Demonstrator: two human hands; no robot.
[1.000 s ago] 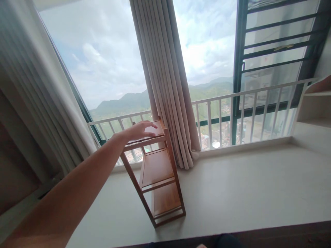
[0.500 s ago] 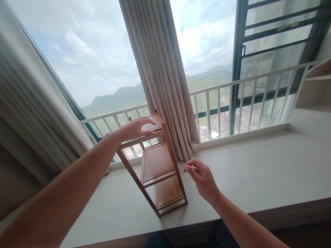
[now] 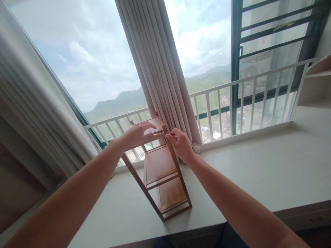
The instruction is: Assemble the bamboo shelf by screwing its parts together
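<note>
A small brown wooden shelf rack [image 3: 160, 164] with several tiers stands upright on the white ledge. My left hand [image 3: 141, 133] lies over its top tier, fingers stretched out and thumb apart, resting on the wood near the front rail. At the top of the rack's right front post is my right hand [image 3: 178, 142], its thumb and fingers pinched together against the outer side of the post. What the pinch holds is too small and too hidden to name.
Behind the rack hangs a grey curtain [image 3: 155, 69], with another curtain [image 3: 38, 113] at the left. A white railing [image 3: 254, 81] runs along the window. The white ledge [image 3: 245, 168] extends to the right, toward a white shelf unit [image 3: 314, 86].
My right hand has moved up and left, from beside the rack to its top right post. A thin sliver stuck out of its pinch before. The left hand stays on the top tier.
</note>
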